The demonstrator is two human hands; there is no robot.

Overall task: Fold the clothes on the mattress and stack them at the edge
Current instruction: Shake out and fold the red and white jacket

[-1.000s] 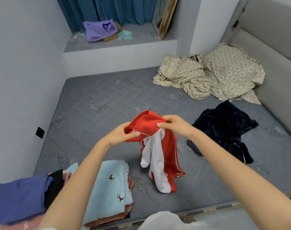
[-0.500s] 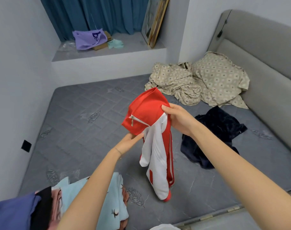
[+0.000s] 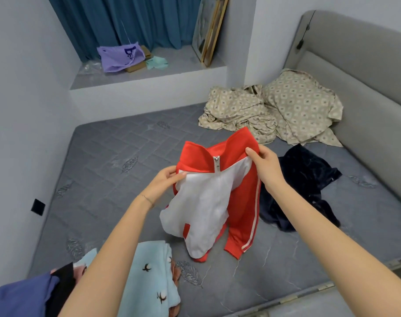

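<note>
Red-and-white jacket (image 3: 220, 197) held above the grey mattress (image 3: 108, 170), pinched at its shoulders by left hand (image 3: 165, 184) and right hand (image 3: 264, 163). Folded stack (image 3: 153, 277) near left; dark garment (image 3: 304, 179) right; patterned bedding (image 3: 275, 110) far right.

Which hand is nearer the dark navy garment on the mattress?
Right. The right hand grips the red jacket at its collar, just beside the navy garment; the left hand holds the jacket's opposite side, farther off.

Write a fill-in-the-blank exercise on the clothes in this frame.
1. The left hand and right hand hold up a red and ____ jacket.
2. A crumpled navy garment lies on the mattress to the jacket's ____.
3. The top folded garment near the left forearm is light ____.
Missing: white; right; blue.
</note>
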